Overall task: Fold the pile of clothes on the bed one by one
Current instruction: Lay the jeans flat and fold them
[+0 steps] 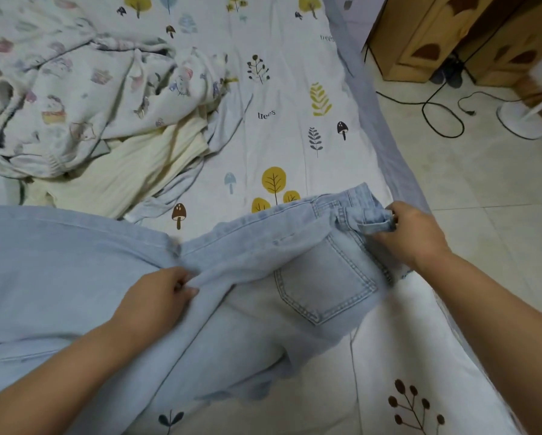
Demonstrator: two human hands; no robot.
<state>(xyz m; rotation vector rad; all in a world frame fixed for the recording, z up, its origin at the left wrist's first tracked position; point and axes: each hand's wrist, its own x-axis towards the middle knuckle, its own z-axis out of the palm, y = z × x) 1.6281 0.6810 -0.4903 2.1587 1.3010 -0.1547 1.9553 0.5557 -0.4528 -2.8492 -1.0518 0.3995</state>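
Jeans (pixel 294 277) on bed (pixel 294 136): left hand (pixel 159 296) pinches crotch fold, right hand (pixel 411 233) grips waistband; clothes pile (pixel 84 98) beyond left hand.

— Where do the arms come in?
— Both forearms are bare and reach forward from the lower corners, the left from the lower left, the right from the lower right.
— And the left grip (pixel 161 298)?
— Back of the hand up, fingers curled under, thumb pinching cloth at its far side.
— The right grip (pixel 412 233)?
— Further forward than the left, well apart from it, wrist slightly bent, fingers curled round cloth at its left side.
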